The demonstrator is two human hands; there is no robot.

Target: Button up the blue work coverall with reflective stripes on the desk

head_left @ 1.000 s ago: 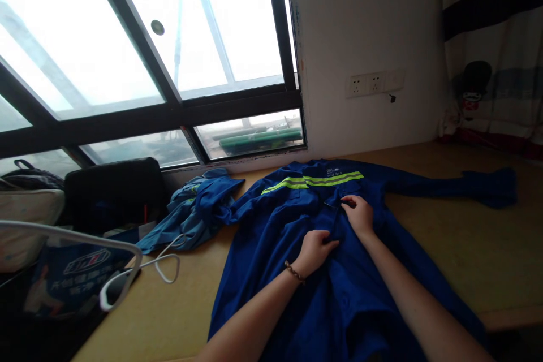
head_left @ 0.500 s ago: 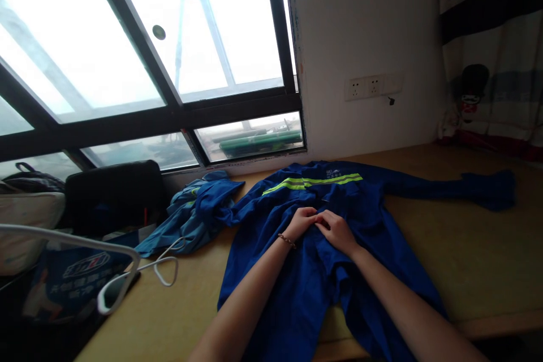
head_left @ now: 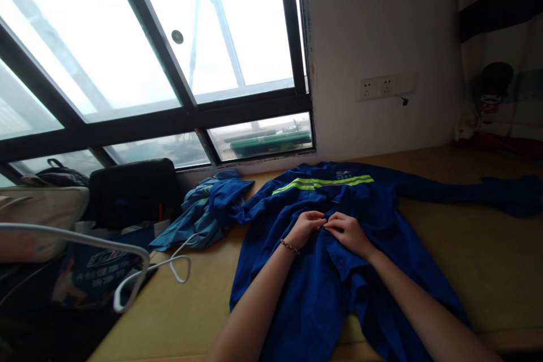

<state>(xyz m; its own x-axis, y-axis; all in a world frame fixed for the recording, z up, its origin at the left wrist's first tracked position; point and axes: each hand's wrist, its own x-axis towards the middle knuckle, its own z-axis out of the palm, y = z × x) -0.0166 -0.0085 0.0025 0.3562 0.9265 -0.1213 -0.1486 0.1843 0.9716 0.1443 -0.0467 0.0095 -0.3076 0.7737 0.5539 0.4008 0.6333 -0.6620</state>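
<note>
Blue work coveralls (head_left: 292,288) lie spread on a yellowish wooden table (head_left: 195,305), with a yellow-green reflective stripe (head_left: 343,181) across the chest and one sleeve stretched out to the right. At the front opening below the chest, my left hand (head_left: 308,226), a beaded bracelet on its wrist, pinches the fabric. Close against it, my right hand (head_left: 348,233) also pinches the cloth there, its fingertips almost touching the left ones. Whatever small part sits between the fingertips is too small to make out.
A crumpled lighter blue garment (head_left: 203,209) lies left of the coveralls. A white cable or tube (head_left: 182,257) loops over the table's left edge. Bags, among them a beige one (head_left: 42,220), and a black case (head_left: 134,192) stand at left. Wall sockets (head_left: 377,88) are behind.
The view has shifted slightly, so everything appears further right. My hands stay at the coveralls' front opening, with the fingertips of both now a little apart and rearranged on the cloth.
</note>
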